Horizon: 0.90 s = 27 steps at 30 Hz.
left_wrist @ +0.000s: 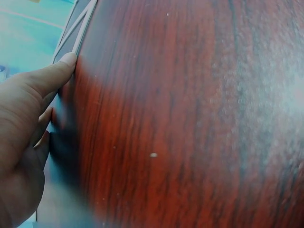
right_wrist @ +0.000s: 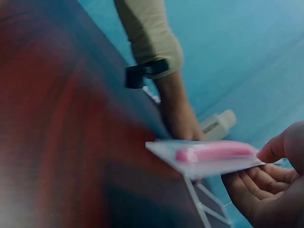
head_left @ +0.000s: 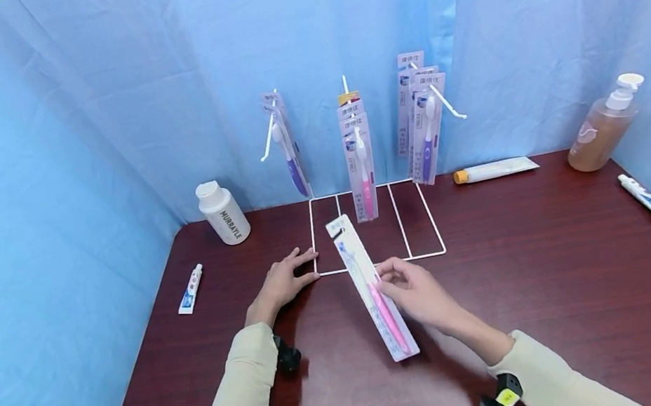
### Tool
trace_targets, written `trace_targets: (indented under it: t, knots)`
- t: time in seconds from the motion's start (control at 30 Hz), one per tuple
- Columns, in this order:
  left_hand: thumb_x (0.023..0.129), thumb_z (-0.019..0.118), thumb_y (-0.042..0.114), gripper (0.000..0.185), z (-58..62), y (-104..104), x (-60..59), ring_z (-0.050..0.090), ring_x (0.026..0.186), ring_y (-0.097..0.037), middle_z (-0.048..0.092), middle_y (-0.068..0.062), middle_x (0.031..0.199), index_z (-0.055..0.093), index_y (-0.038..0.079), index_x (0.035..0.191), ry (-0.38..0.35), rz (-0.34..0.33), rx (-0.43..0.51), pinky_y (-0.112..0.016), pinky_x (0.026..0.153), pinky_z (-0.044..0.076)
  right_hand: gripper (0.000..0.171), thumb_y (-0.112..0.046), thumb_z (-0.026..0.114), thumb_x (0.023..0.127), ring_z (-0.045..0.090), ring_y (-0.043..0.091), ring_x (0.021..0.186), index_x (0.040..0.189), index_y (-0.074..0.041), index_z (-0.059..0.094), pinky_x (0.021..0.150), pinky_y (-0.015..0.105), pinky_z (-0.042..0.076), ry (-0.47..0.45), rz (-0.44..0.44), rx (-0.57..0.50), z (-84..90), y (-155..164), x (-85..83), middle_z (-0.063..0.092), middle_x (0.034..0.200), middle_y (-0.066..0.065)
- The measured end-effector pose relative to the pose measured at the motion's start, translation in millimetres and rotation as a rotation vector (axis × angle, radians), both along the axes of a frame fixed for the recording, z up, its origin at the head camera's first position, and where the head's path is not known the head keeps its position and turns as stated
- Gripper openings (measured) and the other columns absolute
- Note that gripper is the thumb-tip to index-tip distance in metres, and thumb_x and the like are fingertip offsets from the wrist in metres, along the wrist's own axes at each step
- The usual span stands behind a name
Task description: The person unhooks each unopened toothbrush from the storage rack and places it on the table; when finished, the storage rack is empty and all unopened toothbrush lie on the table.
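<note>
My right hand (head_left: 419, 293) pinches a packaged toothbrush (head_left: 387, 321) with a pink handle between thumb and fingers. The flat pack is tilted, its top end leaning toward the rack. In the right wrist view the pack (right_wrist: 216, 153) juts out from the fingertips, slightly blurred. A white wire display rack (head_left: 426, 256) stands behind it, with packs hanging from its hooks. At the rack's front left corner, my left hand (head_left: 279, 285) touches the base wire with extended fingers. The left wrist view shows the thumb of the left hand (left_wrist: 28, 95) against that wire.
Purple-handled packs hang on the left (head_left: 291, 159) and right hooks (head_left: 444, 102), a pink pack (head_left: 365, 182) in the middle. A white bottle (head_left: 225, 215) and a small tube (head_left: 191, 292) stand left. Right are a yellow-capped tube (head_left: 495, 169), pump bottle (head_left: 602, 134) and another tube (head_left: 646, 197).
</note>
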<state>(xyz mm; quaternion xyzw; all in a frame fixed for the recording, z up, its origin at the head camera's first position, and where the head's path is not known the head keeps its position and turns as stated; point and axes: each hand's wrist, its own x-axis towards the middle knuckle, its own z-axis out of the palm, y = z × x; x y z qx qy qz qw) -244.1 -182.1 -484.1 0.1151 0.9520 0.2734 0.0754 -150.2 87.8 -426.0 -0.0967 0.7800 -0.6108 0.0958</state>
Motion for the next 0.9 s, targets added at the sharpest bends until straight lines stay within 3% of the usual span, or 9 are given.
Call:
trace_targets:
  t: [0.17,0.33,0.47,0.67,0.9]
  knots:
    - [0.089,0.067,0.036,0.053,-1.3,-0.7,-0.5,0.031,0.139,-0.043,0.033,-0.013,0.154,0.053,0.028,0.139,-0.007,0.009,-0.004,-0.058,0.113,0.022,0.023,0.004,0.054,0.089,0.062,0.014,0.082,0.112,0.005,0.053,0.068,0.035,0.057,-0.166,-0.007,-0.089,-20.3,0.7,4.7,0.060,0.095,0.013]
    - [0.089,0.067,0.036,0.053,-0.5,-0.1,0.8,0.030,0.140,-0.044,0.033,-0.013,0.154,0.052,0.028,0.139,-0.017,0.006,-0.008,-0.059,0.113,0.021,0.021,0.005,0.058,0.087,0.062,0.013,0.073,0.107,0.009,0.052,0.068,0.034,0.058,-0.237,-0.002,-0.092,-35.4,-1.8,7.2,0.060,0.087,0.010]
    - [0.089,0.066,0.037,0.053,-0.1,0.3,1.8,0.028,0.139,-0.045,0.032,-0.012,0.155,0.051,0.030,0.140,-0.029,0.008,-0.020,-0.059,0.113,0.022,0.022,0.004,0.060,0.086,0.063,0.014,0.068,0.105,0.011,0.050,0.067,0.034,0.059,-0.282,0.052,-0.108,-43.7,-4.3,9.2,0.061,0.083,0.009]
    - [0.090,0.066,0.037,0.053,0.9,0.8,2.0,0.028,0.140,-0.045,0.031,-0.013,0.155,0.050,0.030,0.140,-0.032,0.009,-0.009,-0.060,0.112,0.024,0.024,0.004,0.061,0.085,0.065,0.015,0.064,0.104,0.012,0.050,0.065,0.034,0.059,-0.309,0.089,-0.112,-47.0,-11.0,9.5,0.063,0.080,0.011]
    - [0.089,0.066,0.036,0.053,1.4,0.5,0.9,0.032,0.139,-0.043,0.033,-0.014,0.154,0.052,0.028,0.139,-0.005,0.003,-0.018,-0.058,0.111,0.026,0.024,0.002,0.068,0.082,0.066,0.016,0.054,0.101,0.009,0.054,0.056,0.033,0.058,-0.241,0.045,0.042,-41.6,-14.6,10.5,0.064,0.075,0.013]
